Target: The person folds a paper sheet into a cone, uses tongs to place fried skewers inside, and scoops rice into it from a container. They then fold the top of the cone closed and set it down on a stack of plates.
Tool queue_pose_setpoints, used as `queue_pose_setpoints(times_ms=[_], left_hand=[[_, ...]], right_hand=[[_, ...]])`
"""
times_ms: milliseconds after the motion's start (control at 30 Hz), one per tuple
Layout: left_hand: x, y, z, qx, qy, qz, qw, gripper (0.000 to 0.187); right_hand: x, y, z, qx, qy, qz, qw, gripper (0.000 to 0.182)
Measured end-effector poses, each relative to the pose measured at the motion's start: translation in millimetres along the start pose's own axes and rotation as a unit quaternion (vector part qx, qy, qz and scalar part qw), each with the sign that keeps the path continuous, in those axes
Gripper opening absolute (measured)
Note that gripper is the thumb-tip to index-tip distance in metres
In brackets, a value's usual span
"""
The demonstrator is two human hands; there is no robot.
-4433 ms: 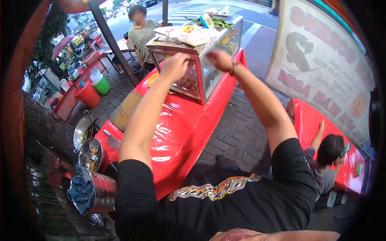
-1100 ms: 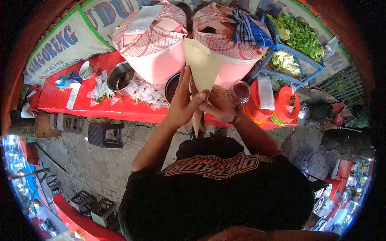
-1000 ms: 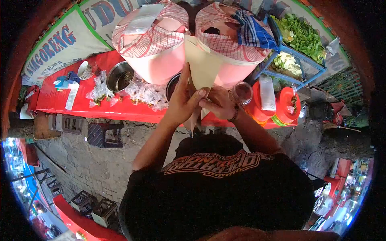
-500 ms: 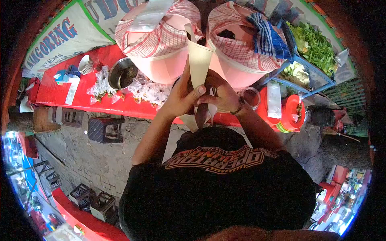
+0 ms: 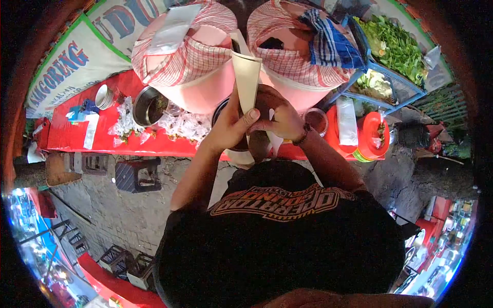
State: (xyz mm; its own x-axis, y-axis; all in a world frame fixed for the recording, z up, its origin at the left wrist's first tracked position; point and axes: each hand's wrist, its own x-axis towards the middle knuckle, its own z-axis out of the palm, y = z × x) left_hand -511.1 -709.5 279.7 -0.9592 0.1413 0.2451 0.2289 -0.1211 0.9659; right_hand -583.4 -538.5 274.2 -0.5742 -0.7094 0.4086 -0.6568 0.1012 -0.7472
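A sheet of cream-coloured wrapping paper (image 5: 246, 79), rolled into a tall cone shape, stands upright between my hands. My left hand (image 5: 231, 127) closes around its left side, with the thumb pressed on the front. On the other side my right hand (image 5: 285, 120) grips the lower part, its fingers partly hidden behind the paper. Below the hands, a dark and white piece hangs that I cannot make out. Just beyond are two large pink tubs (image 5: 203, 90) lined with red-and-white checked cloths (image 5: 205, 54).
On the red table (image 5: 67, 133) stand a metal pot (image 5: 141, 110), stacked white bowls (image 5: 104, 96) and several small plastic bags (image 5: 182, 123). To the right are a blue rack (image 5: 398, 105) with leafy greens (image 5: 398, 54), and red plates (image 5: 372, 136). A dark stool (image 5: 137, 175) stands on the floor.
The view has turned slightly, so the tubs and table sit further left. The paper cone stays in both hands, with a small shift to the left.
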Motion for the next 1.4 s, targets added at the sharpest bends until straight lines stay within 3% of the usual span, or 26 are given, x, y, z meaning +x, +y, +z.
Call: queue_pose_setpoints(times_ms=[300,600,700,733,767,800,833,1000,1067,1100,1133,1167,1200,1267,1300,1333,1367,1400], left_hand=[[5,-4,7,-0.029,-0.026,-0.061,0.997,0.078],[8,-15,14,0.014,-0.014,-0.032,0.999,0.082],[8,0,28,0.131,0.019,0.002,0.991,0.088],[6,-8,26,0.132,0.019,0.002,0.991,0.088],[1,-24,22,0.100,0.022,-0.002,0.995,0.083],[0,-25,20,0.068,0.024,-0.005,0.997,0.078],[-4,-23,16,0.138,0.007,-0.015,0.990,0.064],[-23,-21,18,0.039,0.062,-0.076,0.994,0.051],[-27,-14,18,0.018,0.091,-0.098,0.991,0.049],[-29,-7,17,-0.060,0.096,-0.142,0.983,0.047],[-31,-2,16,-0.138,0.099,-0.184,0.968,0.045],[-38,-22,11,-0.041,0.100,-0.169,0.980,0.043],[-42,-23,13,-0.040,0.100,-0.165,0.980,0.043],[-50,-24,19,0.066,0.105,-0.055,0.991,0.041],[-48,-26,22,-0.071,0.134,-0.073,0.986,0.039],[-59,-38,11,-0.070,0.134,-0.071,0.986,0.039],[-81,-59,-13,0.234,0.122,0.044,0.963,0.036],[-102,-72,-36,0.513,0.098,0.153,0.839,0.035]], right_hand=[[-12,9,-6,-0.046,0.010,0.001,0.999,0.080],[-12,7,-5,-0.025,-0.019,-0.007,0.999,0.063],[-20,-2,9,-0.031,0.033,0.001,0.999,0.061],[-18,-21,7,-0.028,0.039,0.059,0.997,0.059],[-16,-32,6,-0.024,0.045,0.117,0.992,0.058],[-15,-29,8,-0.025,0.045,0.116,0.992,0.058],[-15,-22,12,-0.017,0.046,0.114,0.992,0.057],[-12,-18,10,0.078,0.002,0.156,0.985,0.053],[-9,-29,13,0.151,0.006,0.068,0.986,0.053],[-9,-23,19,0.087,0.019,-0.007,0.996,0.054],[-12,-15,26,0.086,0.019,-0.010,0.996,0.054],[-17,-6,34,0.104,0.024,0.032,0.994,0.055],[-21,3,42,0.122,0.027,0.073,0.989,0.055],[-24,5,57,0.172,0.047,0.070,0.981,0.052],[-22,-2,58,0.195,0.084,0.067,0.975,0.044],[-21,-7,59,0.218,0.121,0.063,0.966,0.036],[-19,-7,58,0.218,0.121,0.061,0.966,0.036],[-17,-5,53,0.159,0.119,0.065,0.978,0.028]])
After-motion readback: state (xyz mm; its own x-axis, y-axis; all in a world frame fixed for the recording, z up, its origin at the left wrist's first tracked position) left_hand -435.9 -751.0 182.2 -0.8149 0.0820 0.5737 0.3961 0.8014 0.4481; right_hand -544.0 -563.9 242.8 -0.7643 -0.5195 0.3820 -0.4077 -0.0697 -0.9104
